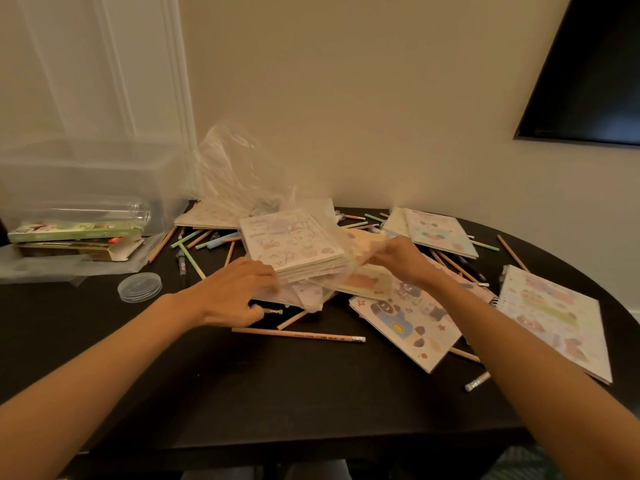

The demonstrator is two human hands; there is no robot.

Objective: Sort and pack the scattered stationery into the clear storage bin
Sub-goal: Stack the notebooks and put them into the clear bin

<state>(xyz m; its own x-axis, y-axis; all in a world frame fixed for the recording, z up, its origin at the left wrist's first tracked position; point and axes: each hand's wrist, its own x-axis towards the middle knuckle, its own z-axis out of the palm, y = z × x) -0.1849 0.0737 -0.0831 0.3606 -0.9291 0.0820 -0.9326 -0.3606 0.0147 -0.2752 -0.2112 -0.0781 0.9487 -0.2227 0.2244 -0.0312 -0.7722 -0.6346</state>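
Here, notebook stack between hands, left hand gripping its edge, right hand pinching plastic bag.

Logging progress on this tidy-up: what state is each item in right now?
Clear storage bin: lid state unclear.
Clear jar: lying on its side, uncapped.
Round lid: off, flat on the table.
Plastic bag: open, partly around the notebook stack.
Notebook stack: gripped by left hand.
Right hand: pinches the plastic bag.
Cardboard box: end flap open.

On dark oval tabletop, clear plastic storage bin sat far left, plastic-wrapped notebook stack centre, round clear lid btwn, nearer front.
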